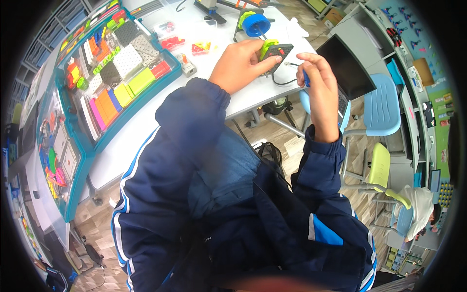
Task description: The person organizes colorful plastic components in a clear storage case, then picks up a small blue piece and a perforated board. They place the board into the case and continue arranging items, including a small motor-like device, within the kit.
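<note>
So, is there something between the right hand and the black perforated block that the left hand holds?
Nothing visible. The left hand grips the black perforated block with its green part. The right hand is beside it, apart, over the table edge. Only a thin black cable lies below the gap.

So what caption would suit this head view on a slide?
Left hand grips a dark perforated block with a green piece while right hand holds a small blue tool beside it.
</note>
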The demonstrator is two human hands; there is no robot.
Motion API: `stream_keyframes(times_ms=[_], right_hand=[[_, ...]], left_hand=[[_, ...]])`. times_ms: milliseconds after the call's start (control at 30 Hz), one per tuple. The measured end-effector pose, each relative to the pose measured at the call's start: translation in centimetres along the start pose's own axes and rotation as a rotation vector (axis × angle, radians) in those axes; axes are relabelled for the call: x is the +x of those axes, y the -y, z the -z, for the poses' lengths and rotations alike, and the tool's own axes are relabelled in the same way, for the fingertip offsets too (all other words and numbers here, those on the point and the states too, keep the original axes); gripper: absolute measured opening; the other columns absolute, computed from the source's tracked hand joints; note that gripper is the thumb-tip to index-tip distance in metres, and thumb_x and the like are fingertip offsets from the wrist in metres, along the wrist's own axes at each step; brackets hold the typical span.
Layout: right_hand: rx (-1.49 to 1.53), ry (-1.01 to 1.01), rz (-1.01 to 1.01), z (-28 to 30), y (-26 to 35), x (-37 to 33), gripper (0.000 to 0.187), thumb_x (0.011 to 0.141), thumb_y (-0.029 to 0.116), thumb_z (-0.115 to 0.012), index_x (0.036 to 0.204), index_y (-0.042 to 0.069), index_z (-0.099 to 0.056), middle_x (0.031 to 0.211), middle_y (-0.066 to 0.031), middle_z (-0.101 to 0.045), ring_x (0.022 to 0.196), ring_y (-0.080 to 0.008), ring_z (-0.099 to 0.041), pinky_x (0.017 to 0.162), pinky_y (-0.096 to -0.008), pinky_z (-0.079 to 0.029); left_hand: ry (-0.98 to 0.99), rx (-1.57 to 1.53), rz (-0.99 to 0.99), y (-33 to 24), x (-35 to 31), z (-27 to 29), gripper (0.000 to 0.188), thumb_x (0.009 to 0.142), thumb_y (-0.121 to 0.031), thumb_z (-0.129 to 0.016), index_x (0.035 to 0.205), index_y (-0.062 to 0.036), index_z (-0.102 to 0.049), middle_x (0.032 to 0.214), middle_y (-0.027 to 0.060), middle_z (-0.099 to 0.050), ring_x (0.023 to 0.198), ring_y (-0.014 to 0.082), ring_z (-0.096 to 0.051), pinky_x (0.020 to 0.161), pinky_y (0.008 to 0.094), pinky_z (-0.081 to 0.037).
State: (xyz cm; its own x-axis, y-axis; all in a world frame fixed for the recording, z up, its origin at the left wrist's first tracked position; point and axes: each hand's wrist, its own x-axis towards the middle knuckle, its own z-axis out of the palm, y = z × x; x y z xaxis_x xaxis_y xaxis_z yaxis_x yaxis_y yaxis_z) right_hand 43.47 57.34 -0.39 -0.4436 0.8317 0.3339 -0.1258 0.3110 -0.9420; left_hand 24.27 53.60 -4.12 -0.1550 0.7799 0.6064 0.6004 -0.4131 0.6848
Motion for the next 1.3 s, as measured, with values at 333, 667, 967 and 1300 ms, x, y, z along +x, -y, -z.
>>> stream_keyframes(times_ms=[333,667,967,1300], right_hand=[[-0.775,-0.178,0.215,-4.2,0.7,0.3,0.022,0.095,0.020,-0.062,0.091,-0.001,-0.063,0.071,-0.0163,-0.064,0.059,-0.0282,-0.061,0.058,-0.0382,-0.048],[-0.771,-0.118,0.231,-3.6,0.7,0.6,0.017,0.095,0.016,-0.061,0.092,-0.001,-0.062,0.076,-0.0179,-0.067,0.066,-0.0313,-0.066,0.062,-0.0385,-0.050],[-0.773,-0.186,0.275,-4.5,0.3,0.8,0.012,0.092,0.011,-0.058,0.090,-0.001,-0.057,0.075,-0.0197,-0.065,0.070,-0.0366,-0.066,0.064,-0.0407,-0.051],[-0.774,-0.227,0.277,-4.8,0.2,0.8,0.012,0.090,0.011,-0.059,0.088,-0.001,-0.056,0.074,-0.0195,-0.064,0.066,-0.0354,-0.065,0.062,-0.0391,-0.050]], left_hand=[[-0.054,-0.032,-0.076,-0.5,-0.2,-0.1,0.025,0.083,-0.020,-0.077,0.087,0.0010,-0.065,0.063,0.0076,-0.059,0.052,0.0124,-0.056,0.050,0.0275,-0.044],[-0.017,-0.030,-0.029,-0.5,-0.2,-0.1,0.027,0.084,-0.020,-0.077,0.082,0.0034,-0.063,0.064,0.0087,-0.059,0.053,0.0143,-0.058,0.051,0.0283,-0.045],[-0.004,-0.068,0.026,-1.4,-0.5,0.0,0.026,0.082,-0.024,-0.073,0.083,0.0000,-0.063,0.070,0.0138,-0.060,0.058,0.0264,-0.059,0.057,0.0379,-0.047],[-0.032,-0.073,0.013,-1.1,-0.3,-0.2,0.028,0.083,-0.025,-0.073,0.084,0.0010,-0.064,0.073,0.0154,-0.061,0.061,0.0281,-0.062,0.058,0.0391,-0.048]])
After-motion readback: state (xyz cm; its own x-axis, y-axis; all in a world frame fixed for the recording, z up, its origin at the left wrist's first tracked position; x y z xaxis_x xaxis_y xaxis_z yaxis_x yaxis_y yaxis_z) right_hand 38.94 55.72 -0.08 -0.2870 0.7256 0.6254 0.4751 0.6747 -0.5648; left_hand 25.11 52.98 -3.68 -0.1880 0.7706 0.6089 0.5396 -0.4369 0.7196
